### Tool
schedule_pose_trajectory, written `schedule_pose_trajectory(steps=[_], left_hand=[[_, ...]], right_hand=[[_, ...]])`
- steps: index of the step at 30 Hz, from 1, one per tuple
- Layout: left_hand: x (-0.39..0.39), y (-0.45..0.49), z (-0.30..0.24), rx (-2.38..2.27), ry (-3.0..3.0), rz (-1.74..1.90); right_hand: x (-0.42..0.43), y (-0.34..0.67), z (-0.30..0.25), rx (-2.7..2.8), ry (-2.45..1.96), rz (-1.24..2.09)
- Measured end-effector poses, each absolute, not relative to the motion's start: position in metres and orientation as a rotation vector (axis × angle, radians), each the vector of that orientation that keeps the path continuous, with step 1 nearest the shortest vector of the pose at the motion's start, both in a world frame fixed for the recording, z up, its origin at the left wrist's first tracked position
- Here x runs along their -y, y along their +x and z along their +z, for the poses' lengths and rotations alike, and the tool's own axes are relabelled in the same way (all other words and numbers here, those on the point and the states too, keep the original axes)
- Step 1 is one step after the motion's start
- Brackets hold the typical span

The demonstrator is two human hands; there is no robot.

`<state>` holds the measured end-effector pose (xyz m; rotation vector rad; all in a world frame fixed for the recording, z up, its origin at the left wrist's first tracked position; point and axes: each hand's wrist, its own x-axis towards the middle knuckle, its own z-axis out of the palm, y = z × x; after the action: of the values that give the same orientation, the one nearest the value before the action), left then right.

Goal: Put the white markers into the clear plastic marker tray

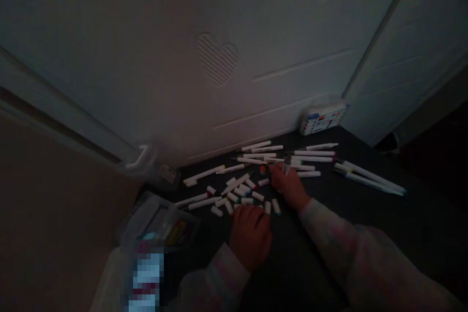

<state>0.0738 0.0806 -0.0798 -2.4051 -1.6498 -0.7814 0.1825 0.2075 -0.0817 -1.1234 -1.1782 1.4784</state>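
Observation:
The scene is very dim. Several white markers (312,153) and loose white caps (237,195) lie scattered on a dark surface (365,214) against a pale wall. My right hand (288,183) reaches among them, its fingers closed near a small orange cap (262,170) and a marker; what they hold is too dark to name. My left hand (250,236) rests on the dark surface just below the pile of caps, fingers curled downward, and I cannot see whether anything is under them.
A box of markers (322,118) stands against the wall at the back right. A clear plastic case (161,226) with coloured items sits at the lower left, and a clear lid (149,163) leans near the wall. A heart shape (217,58) marks the wall.

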Motion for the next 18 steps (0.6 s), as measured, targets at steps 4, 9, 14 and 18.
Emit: schedule_pose_trajectory(steps=[4, 9, 14, 18], left_hand=[[-0.084, 0.067, -0.081, 1.729, -2.351, -0.828], [-0.084, 0.064, -0.081, 1.781, -2.287, -0.882], [-0.084, 0.062, -0.079, 1.812, -2.279, -0.885], [-0.084, 0.062, -0.078, 1.796, -2.284, -0.89]], right_hand=[[-0.211, 0.181, -0.081, 1.012, -1.03, 1.588], [-0.212, 0.181, -0.076, 0.876, -0.943, 1.669], [-0.212, 0.183, -0.076, 0.835, -0.897, 1.713], [-0.212, 0.184, -0.076, 0.826, -0.895, 1.716]])
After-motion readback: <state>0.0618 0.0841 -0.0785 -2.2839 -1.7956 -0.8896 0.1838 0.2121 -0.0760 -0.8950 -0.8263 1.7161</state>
